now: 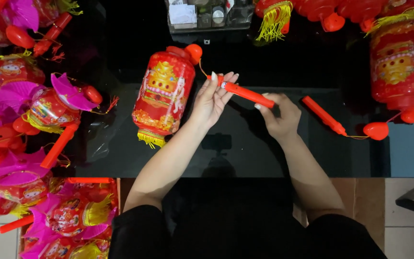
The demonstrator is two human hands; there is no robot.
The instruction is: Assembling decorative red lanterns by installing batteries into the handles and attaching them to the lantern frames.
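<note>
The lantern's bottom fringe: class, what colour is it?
Yellow, on the red lantern beside the left hand; seen in the head view.

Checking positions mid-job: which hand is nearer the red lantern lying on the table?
Left. The left hand is just beside the red lantern, gripping the orange stick; the right hand holds the stick's far end.

Both bare forearms reach forward from black sleeves and converge. The left hand (212, 98) has its fingers extended, lightly pinching. The right hand (280, 115) is curled closed, knuckles up, wrist bent inward.
</note>
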